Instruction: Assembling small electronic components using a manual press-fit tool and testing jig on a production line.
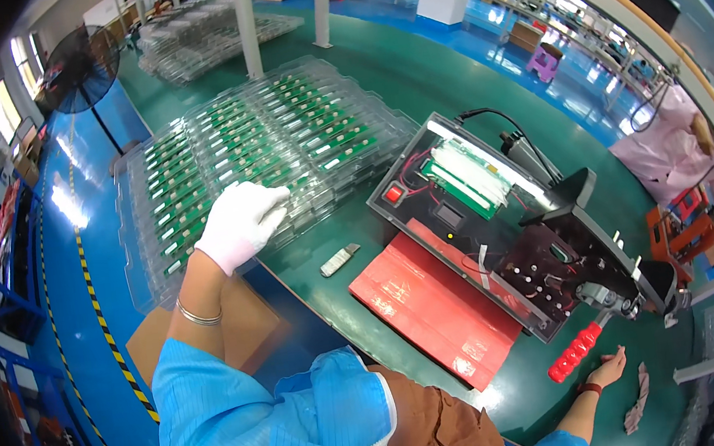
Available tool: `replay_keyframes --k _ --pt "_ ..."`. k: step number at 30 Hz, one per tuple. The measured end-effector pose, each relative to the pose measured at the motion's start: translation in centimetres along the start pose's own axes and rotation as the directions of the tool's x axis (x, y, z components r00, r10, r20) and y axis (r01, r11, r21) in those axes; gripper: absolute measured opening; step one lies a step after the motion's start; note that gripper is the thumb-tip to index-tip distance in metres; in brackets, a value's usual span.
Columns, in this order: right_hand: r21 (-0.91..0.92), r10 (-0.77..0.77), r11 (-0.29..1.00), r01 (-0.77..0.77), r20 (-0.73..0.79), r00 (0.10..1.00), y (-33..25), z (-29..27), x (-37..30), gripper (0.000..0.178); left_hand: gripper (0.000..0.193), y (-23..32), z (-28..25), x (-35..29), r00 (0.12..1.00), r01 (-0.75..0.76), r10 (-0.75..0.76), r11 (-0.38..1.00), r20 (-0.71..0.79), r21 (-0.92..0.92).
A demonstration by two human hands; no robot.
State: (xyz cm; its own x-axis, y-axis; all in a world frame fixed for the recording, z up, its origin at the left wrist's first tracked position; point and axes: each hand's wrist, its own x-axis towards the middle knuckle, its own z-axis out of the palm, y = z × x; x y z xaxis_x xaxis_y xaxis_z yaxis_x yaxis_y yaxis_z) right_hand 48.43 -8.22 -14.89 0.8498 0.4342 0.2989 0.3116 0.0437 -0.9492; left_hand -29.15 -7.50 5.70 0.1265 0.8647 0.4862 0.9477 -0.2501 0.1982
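My left hand (243, 224), in a white glove, is over the near side of a clear plastic tray (140, 265) filled with rows of green circuit boards (232, 131). Its thumb and forefinger stand apart, and nothing shows between them. My right hand (607, 369), bare with a dark red band at the wrist, is low over the green table, beside the red grip of a lever (575, 353). Its fingers are loosely bent and nothing shows in them. The lever belongs to a black test fixture (500, 242) with a red switch (393, 193); several green boards (467, 184) lie on its top.
A red flat box (437, 306) lies in front of the fixture, with a small wrapped blade (340, 260) to its left. A crumpled cloth strip (636, 398) lies right of my right hand. Further trays (204, 38) are stacked behind; a black fan (82, 69) stands at left.
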Motion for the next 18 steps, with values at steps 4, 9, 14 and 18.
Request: replay_keyframes --k 4,9,14,18 --pt "-0.033 0.092 0.995 -0.089 0.099 0.991 -2.3 -0.8 -0.7 0.038 0.029 -0.8 0.4 2.7 0.995 -0.041 0.032 0.995 0.099 0.096" --pt "-0.117 0.098 0.989 -0.095 0.023 0.995 -3.1 0.3 -1.9 0.041 0.034 -1.4 5.7 7.4 0.981 -0.133 0.110 0.981 0.160 0.141" --pt "-0.261 -0.122 0.958 0.121 0.014 0.992 -0.6 -0.2 -1.8 0.045 0.025 2.9 10.6 9.5 0.948 -0.253 0.230 0.964 0.218 0.083" --pt "-0.223 -0.010 0.975 0.012 0.012 1.000 1.0 -1.5 -0.8 0.042 0.026 2.2 12.0 10.3 0.939 -0.334 0.320 0.935 0.124 0.121"
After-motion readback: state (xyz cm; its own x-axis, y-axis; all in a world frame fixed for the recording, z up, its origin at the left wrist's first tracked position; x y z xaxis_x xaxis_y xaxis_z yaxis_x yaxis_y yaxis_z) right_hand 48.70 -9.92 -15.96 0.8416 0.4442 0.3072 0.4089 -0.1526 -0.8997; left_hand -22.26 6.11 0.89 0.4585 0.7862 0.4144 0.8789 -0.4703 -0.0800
